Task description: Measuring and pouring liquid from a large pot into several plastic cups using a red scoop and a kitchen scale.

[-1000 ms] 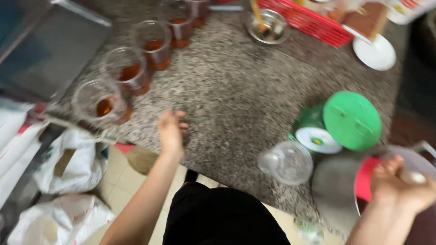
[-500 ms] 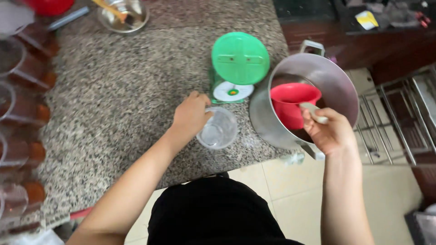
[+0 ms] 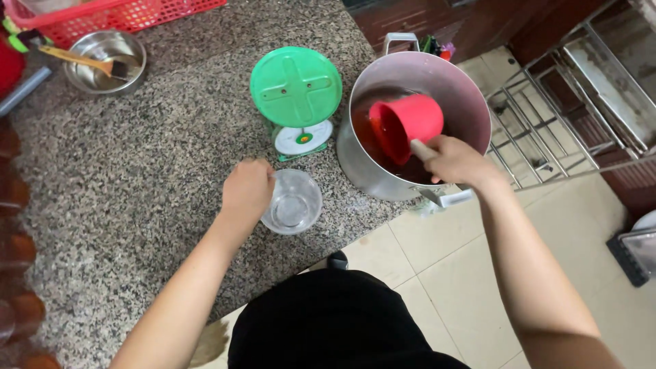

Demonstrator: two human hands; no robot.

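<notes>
left hand [image 3: 247, 191] grips a clear cup [image 3: 292, 202] on the tabletop [image 3: 150, 143]; right hand [image 3: 454, 160] clasps a red scoop [image 3: 404, 125] in the steel pot [image 3: 471, 113] beside a green scale [image 3: 296, 92].

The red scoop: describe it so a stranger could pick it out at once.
Find the large metal pot at the granite counter's right edge, beside the green kitchen scale. The red scoop is tilted inside it, over dark liquid, held by the right hand. It is the only red cup there.

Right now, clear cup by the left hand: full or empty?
Empty. The clear cup stands upright on the granite counter, its bare bottom visible through it; the left hand grips its side.
</notes>
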